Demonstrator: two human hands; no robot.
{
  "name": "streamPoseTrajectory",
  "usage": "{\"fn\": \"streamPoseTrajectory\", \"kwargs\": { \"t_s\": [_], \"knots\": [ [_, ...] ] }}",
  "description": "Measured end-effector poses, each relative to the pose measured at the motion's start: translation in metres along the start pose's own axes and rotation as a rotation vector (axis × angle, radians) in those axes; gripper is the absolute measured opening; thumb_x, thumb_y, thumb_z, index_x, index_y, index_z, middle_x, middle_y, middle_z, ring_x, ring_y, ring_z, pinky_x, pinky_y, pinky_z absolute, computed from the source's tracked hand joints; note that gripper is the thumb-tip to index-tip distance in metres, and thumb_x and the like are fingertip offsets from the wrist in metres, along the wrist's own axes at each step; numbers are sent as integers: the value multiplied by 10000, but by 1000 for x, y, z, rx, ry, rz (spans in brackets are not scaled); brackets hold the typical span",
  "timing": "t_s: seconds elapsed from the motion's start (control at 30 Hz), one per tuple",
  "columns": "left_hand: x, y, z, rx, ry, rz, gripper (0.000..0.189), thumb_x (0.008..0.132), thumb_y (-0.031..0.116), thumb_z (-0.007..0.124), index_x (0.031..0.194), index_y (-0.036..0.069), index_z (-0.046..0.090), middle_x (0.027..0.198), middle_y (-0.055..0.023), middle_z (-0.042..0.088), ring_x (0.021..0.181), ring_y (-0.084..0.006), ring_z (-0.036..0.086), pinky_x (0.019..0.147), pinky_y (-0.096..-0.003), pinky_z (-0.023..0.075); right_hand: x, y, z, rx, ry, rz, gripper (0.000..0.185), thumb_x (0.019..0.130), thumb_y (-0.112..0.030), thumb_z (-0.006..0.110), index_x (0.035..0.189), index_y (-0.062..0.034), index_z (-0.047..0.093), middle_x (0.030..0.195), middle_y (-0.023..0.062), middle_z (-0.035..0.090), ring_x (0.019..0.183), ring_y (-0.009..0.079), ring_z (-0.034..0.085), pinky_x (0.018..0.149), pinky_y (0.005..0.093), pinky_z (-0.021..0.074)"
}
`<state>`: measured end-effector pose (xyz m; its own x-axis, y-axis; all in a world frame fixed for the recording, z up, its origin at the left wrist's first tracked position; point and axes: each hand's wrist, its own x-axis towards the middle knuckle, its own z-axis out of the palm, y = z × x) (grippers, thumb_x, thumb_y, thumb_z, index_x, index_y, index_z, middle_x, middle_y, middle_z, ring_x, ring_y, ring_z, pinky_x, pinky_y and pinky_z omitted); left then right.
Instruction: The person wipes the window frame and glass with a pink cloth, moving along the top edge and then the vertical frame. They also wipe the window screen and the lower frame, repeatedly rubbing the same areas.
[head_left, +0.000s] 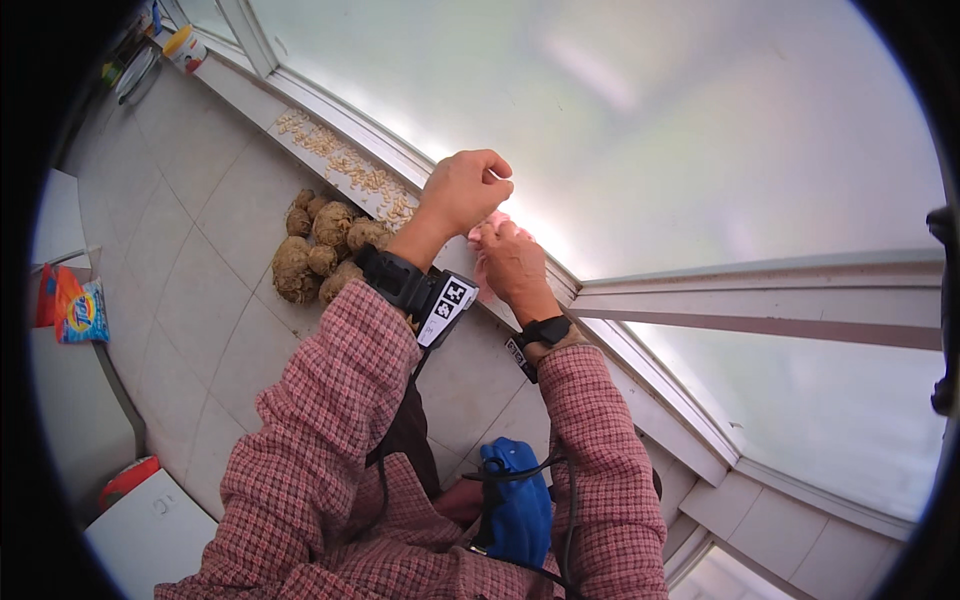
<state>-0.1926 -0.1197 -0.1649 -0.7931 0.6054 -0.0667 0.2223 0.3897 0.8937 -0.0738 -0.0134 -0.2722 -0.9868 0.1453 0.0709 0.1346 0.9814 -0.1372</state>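
Observation:
My right hand (517, 266) is on a crumpled pink plastic bag or cloth (491, 225) on the window sill, its fingers closed into the material. Just above and to the left is my left hand (466, 187), raised in front of the frosted glass. Its fingers are curled and the thumb side faces the pane; the inside of the hand is hidden. Along the sill to the left lies a loose strip of pale seeds or kernels (345, 165). Below them, on the floor, sits a heap of brown, rough-skinned, round tubers (330, 225), partly covered by my left wrist.
The frosted window (675, 150) rises right behind the sill (232, 101). A white and yellow tub (184, 49) stands at its far left end. At left are a Tide detergent bag (81, 307) and white box-like surfaces (161, 532). A blue pouch (517, 502) with cables hangs at my front.

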Motion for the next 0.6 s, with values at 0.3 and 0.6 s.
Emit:
{"fn": "streamPoseTrajectory", "kwargs": {
  "t_s": [0.3,0.6],
  "knots": [
    [7,-3,9,-27,-21,-9,282,817,187,683,1033,7,695,829,-95,718,764,-160,673,715,-290,532,-51,44,-35,-2,-307,123,228,793,-297,713,881,-89,686,929,96,684,879,249,699,666,348,561],
    [8,-4,16,-88,-25,-3,267,811,186,683,1008,6,695,843,-106,716,780,-177,677,734,-305,540,8,11,-30,-104,-382,107,256,853,-311,635,760,-76,674,821,116,658,810,290,685,646,413,553]
  ]
}}
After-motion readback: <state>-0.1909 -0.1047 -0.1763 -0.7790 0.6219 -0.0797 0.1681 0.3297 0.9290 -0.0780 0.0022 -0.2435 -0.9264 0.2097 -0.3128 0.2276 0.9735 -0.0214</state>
